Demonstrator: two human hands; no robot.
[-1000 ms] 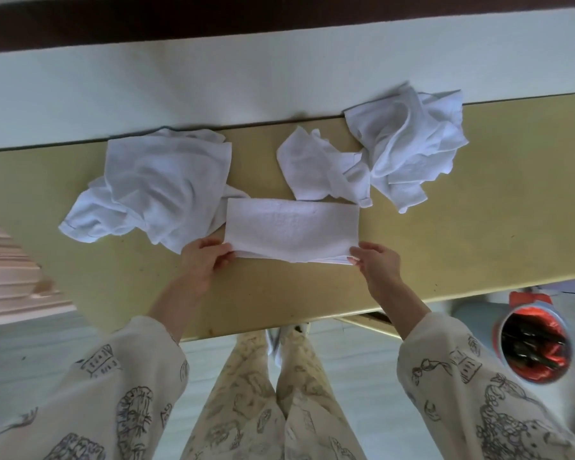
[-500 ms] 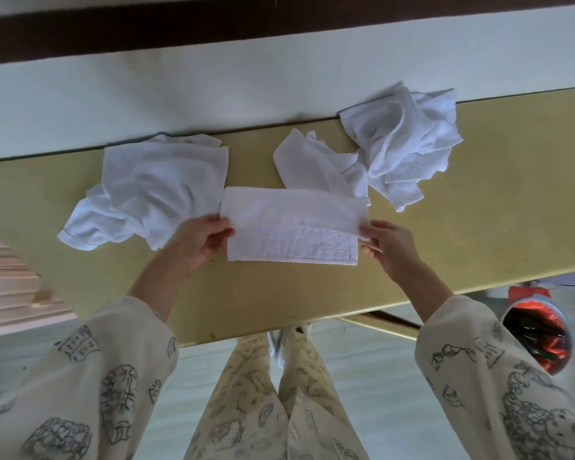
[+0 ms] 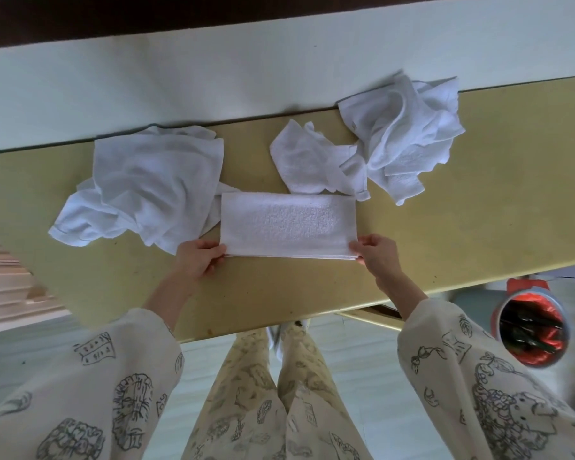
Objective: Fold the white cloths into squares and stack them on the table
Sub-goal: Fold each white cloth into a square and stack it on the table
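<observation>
Yellow surface [image 3: 478, 194] runs along a pale wall; on it the left hand [image 3: 198, 260] pinches the near left corner of a folded white cloth [image 3: 287, 224] and the right hand [image 3: 377, 255] pinches its near right corner. Rumpled cloths [image 3: 146, 180] lie just left of it; a crumpled heap [image 3: 395, 141] sits behind on the right; a red-lined bin [image 3: 531, 330] stands on the floor.

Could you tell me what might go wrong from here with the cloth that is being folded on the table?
1. The folded cloth is a long rectangle, pinched at its near corners by the left hand and right hand; letting go of one corner early could skew the next fold.
2. Its left end overlaps the crumpled cloth, which may drag along.
3. The rumpled cloths lie against its far edge and could get caught in the fold.
</observation>
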